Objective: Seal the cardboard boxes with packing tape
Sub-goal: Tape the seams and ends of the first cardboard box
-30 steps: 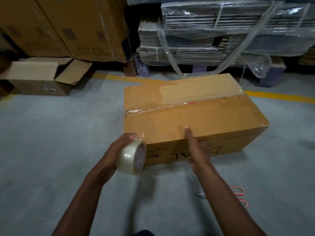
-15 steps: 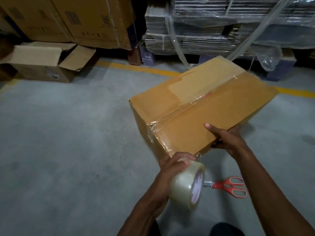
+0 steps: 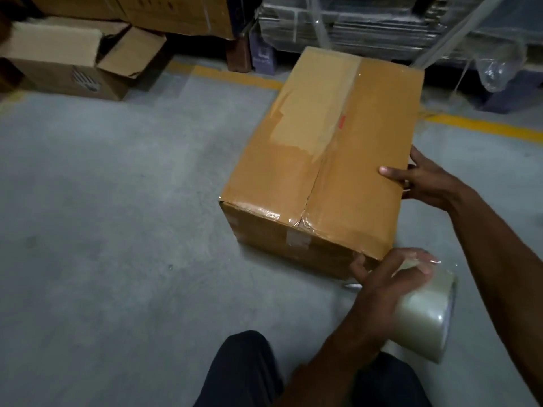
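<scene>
The cardboard box [image 3: 323, 160] sits on the floor [image 3: 117, 230], its centre seam already taped. The right hand [image 3: 423, 183] grips its right edge, while the left hand [image 3: 382, 277] clasps the tape roll [image 3: 423, 312] at the near corner. The loose tape end seems pinched; press it firmly below the near edge before pulling far along.

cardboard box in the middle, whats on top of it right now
Clear packing tape runs along the center seam of the cardboard box and wrinkles over its near edge. The right hand grips the right edge, thumb on top. What is inside cannot be seen; the flaps are closed.
</scene>
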`<action>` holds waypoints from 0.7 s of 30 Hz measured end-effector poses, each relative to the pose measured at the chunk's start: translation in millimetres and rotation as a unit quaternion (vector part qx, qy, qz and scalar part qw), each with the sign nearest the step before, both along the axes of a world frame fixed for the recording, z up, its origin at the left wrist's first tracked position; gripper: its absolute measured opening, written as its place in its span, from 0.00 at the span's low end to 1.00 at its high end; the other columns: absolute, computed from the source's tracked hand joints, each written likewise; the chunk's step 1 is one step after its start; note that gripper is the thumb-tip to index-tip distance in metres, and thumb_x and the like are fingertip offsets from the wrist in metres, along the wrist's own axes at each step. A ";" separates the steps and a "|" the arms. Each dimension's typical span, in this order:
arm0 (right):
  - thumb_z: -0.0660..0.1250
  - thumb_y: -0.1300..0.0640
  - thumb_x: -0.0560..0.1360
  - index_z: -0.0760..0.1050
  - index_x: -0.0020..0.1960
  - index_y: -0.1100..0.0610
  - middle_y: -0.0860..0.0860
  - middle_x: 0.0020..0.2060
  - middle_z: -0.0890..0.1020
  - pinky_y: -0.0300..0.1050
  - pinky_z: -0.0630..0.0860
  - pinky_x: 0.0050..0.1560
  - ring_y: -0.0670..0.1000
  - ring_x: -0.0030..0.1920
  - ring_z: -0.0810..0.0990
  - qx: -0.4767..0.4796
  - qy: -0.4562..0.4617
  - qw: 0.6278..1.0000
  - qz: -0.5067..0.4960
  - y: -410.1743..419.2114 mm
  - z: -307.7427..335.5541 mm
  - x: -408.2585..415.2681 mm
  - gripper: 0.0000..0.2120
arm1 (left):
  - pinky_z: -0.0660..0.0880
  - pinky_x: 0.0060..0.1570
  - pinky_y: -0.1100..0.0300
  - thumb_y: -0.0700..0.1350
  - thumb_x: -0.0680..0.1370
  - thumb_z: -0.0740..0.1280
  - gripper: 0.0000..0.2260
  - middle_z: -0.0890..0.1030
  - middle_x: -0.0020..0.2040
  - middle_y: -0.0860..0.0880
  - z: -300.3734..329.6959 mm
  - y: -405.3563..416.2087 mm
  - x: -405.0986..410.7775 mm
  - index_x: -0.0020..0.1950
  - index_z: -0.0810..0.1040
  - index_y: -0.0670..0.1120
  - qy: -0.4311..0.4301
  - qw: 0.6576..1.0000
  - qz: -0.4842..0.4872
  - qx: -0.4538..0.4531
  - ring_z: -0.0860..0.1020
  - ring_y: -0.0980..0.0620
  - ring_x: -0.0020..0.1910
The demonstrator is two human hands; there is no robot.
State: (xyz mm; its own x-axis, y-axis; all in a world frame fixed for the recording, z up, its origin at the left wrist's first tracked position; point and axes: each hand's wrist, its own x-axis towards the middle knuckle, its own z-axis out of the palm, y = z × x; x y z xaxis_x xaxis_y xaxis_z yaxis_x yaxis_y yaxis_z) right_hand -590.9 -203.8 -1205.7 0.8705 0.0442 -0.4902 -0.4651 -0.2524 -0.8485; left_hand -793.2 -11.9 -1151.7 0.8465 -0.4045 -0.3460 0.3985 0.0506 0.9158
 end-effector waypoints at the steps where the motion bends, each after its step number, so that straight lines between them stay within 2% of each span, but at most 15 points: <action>1: 0.86 0.37 0.52 0.61 0.74 0.31 0.45 0.61 0.81 0.51 0.82 0.48 0.51 0.56 0.84 0.003 -0.013 1.000 0.009 2.0 -0.8 6.5 0.56 | 0.58 0.75 0.45 0.51 0.83 0.61 0.09 0.72 0.51 0.80 0.0 -3.0 3.0 0.54 0.77 0.66 -0.008 1.000 -0.003 -0.008 0.61 0.68 0.65; 3: 0.82 0.41 0.63 0.64 0.75 0.35 0.46 0.63 0.81 0.53 0.81 0.53 0.50 0.58 0.84 0.006 -0.041 0.999 0.020 8.0 -3.9 17.0 0.46 | 0.59 0.75 0.44 0.52 0.82 0.60 0.09 0.70 0.49 0.83 0.4 -8.4 9.1 0.54 0.77 0.66 0.001 1.000 0.003 -0.020 0.59 0.71 0.65; 6: 0.75 0.50 0.74 0.64 0.77 0.38 0.46 0.66 0.80 0.55 0.80 0.59 0.49 0.62 0.82 0.010 -0.075 0.997 0.026 12.7 -10.2 28.7 0.35 | 0.61 0.75 0.46 0.54 0.81 0.62 0.09 0.72 0.49 0.81 -3.1 -10.9 19.3 0.57 0.80 0.63 0.037 0.998 0.023 -0.053 0.61 0.61 0.69; 8: 0.74 0.51 0.76 0.67 0.76 0.40 0.45 0.66 0.80 0.55 0.80 0.61 0.47 0.63 0.81 0.001 -0.088 0.996 0.018 15.5 -11.5 32.5 0.32 | 0.60 0.76 0.43 0.54 0.80 0.63 0.09 0.75 0.49 0.78 -8.7 -10.2 23.7 0.53 0.81 0.65 0.035 0.996 0.033 -0.078 0.65 0.61 0.69; 10: 0.76 0.49 0.75 0.71 0.75 0.42 0.44 0.66 0.80 0.54 0.80 0.62 0.45 0.64 0.80 -0.023 -0.112 0.993 0.007 18.0 -11.7 32.6 0.30 | 0.66 0.74 0.45 0.56 0.78 0.64 0.08 0.75 0.54 0.73 -12.9 -6.7 26.9 0.52 0.81 0.66 0.049 0.994 0.048 -0.081 0.67 0.55 0.71; 12: 0.78 0.48 0.72 0.75 0.72 0.45 0.44 0.66 0.81 0.50 0.78 0.65 0.43 0.64 0.80 -0.087 -0.151 0.984 -0.029 24.0 -11.1 29.6 0.29 | 0.76 0.61 0.58 0.54 0.77 0.67 0.08 0.75 0.63 0.59 -15.7 -1.9 32.0 0.55 0.83 0.60 0.063 0.992 0.064 -0.087 0.71 0.52 0.68; 14: 0.78 0.49 0.73 0.76 0.71 0.52 0.48 0.66 0.80 0.43 0.75 0.66 0.44 0.62 0.79 -0.162 -0.190 0.967 -0.059 35.6 -7.9 22.9 0.28 | 0.77 0.47 0.66 0.46 0.80 0.67 0.05 0.79 0.59 0.50 -16.1 6.6 39.5 0.54 0.81 0.51 0.079 0.984 0.104 -0.125 0.79 0.54 0.57; 16: 0.74 0.49 0.77 0.74 0.73 0.57 0.55 0.68 0.79 0.41 0.73 0.64 0.52 0.64 0.79 -0.242 -0.209 0.945 -0.065 49.6 -7.0 17.5 0.28 | 0.76 0.51 0.61 0.46 0.78 0.67 0.05 0.82 0.55 0.51 -15.1 17.1 48.1 0.52 0.81 0.52 0.093 0.974 0.140 -0.150 0.80 0.52 0.54; 18: 0.71 0.49 0.78 0.74 0.71 0.60 0.59 0.67 0.79 0.45 0.71 0.65 0.58 0.65 0.78 -0.302 -0.223 0.925 -0.057 65.2 -3.5 9.9 0.26 | 0.73 0.55 0.55 0.50 0.74 0.68 0.07 0.82 0.53 0.51 -14.8 28.0 52.9 0.51 0.82 0.55 0.099 0.968 0.158 -0.169 0.80 0.50 0.55; 21: 0.69 0.48 0.80 0.80 0.66 0.58 0.54 0.63 0.82 0.42 0.71 0.64 0.54 0.65 0.79 -0.290 -0.268 0.915 -0.078 83.3 9.9 -5.8 0.19 | 0.75 0.52 0.56 0.48 0.74 0.69 0.07 0.83 0.52 0.52 -7.4 44.4 56.6 0.50 0.82 0.53 0.090 0.959 0.202 -0.177 0.81 0.50 0.52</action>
State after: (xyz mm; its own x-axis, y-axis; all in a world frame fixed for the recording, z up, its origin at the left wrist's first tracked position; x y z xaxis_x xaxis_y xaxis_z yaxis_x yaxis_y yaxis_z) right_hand -596.7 -120.5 -1195.7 0.9664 -0.2330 0.1084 -0.0892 -0.6996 -0.7089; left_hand -736.6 32.5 -1159.1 0.8984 -0.1751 -0.4027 0.4307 0.5301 0.7304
